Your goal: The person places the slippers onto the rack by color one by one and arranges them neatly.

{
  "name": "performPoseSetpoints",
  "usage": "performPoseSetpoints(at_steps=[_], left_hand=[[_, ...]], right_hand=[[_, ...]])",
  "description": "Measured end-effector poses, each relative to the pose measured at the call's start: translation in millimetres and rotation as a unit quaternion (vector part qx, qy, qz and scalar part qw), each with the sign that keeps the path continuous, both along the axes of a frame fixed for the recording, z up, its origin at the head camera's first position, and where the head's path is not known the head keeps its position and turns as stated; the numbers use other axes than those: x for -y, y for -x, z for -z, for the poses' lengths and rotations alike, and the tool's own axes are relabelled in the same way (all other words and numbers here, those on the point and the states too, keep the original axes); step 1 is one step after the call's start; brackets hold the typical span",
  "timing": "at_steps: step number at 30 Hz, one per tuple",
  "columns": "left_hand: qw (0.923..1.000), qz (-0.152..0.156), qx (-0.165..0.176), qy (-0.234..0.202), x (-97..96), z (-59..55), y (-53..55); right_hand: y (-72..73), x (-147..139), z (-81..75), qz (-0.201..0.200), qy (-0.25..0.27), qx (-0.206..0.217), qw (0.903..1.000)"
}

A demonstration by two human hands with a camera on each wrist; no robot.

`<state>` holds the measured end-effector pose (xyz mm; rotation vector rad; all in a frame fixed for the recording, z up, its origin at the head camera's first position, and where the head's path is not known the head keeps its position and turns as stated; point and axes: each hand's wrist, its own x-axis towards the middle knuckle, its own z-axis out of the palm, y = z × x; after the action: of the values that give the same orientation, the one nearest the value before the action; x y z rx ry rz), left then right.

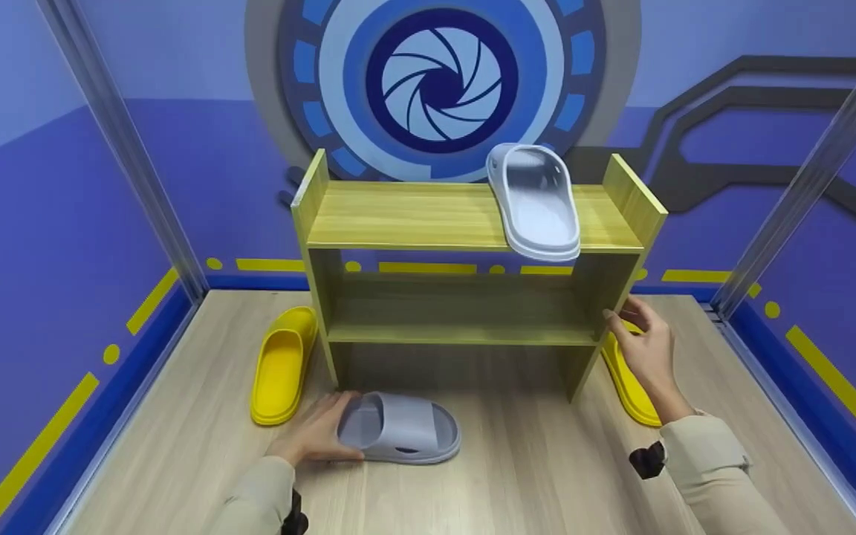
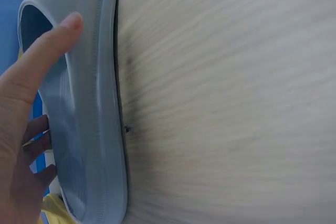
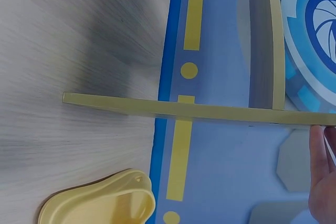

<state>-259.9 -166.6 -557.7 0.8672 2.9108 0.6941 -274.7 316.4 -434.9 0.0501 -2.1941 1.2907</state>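
A grey slipper (image 1: 409,427) lies on its sole on the floorboard, toe to the right. My left hand (image 1: 316,431) grips its heel end, thumb along the near side and fingers at the far side. The left wrist view shows the thumb against the grey slipper (image 2: 94,77). At the right, my right hand (image 1: 649,353) holds the side panel of a small wooden shelf (image 1: 465,334), thumb at its front edge. In the right wrist view, fingertips touch the panel (image 3: 220,113). Another grey slipper (image 1: 543,215) rests on the shelf's top board, its front end overhanging the front edge.
One yellow slipper (image 1: 279,368) lies left of the shelf. A second yellow slipper (image 1: 632,383) lies to the right, partly behind my right hand. Blue and purple printed walls (image 1: 198,200) with metal corner posts (image 1: 127,148) enclose the wood-grain surface (image 1: 517,475).
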Motion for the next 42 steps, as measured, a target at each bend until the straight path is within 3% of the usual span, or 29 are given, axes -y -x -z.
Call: performPoseSetpoints(at_steps=[4,10,18,24,29,34,42], left_hand=[[0.9999,0.0,0.002,0.013,0.3,0.3,-1.0],[0.9983,0.006,0.043,0.04,0.7,0.2,-4.4],[0.9957,0.002,0.077,0.052,-2.7,0.7,-7.3],[0.996,-0.006,0.066,0.06,-4.3,-0.2,-8.0],[0.9965,0.004,0.043,0.071,-4.7,-3.8,-7.5],[0.9967,0.007,0.032,0.074,-7.3,-12.0,-7.8],[0.9966,0.018,-0.005,0.081,-16.3,-22.3,-7.1]], right_hand=[[-5.8,5,-7.2,-0.005,0.003,-0.004,1.0],[-19.2,18,-22.6,-0.001,-0.005,-0.004,1.0],[-20.8,21,-23.7,0.001,-0.002,0.002,1.0],[-19.5,19,-21.0,-0.005,0.006,0.003,1.0],[-10.9,10,-10.3,-0.006,0.006,-0.001,1.0],[-20.9,20,-22.5,-0.002,0.0,0.004,1.0],[-21.3,19,-24.5,-0.004,0.002,0.006,1.0]])
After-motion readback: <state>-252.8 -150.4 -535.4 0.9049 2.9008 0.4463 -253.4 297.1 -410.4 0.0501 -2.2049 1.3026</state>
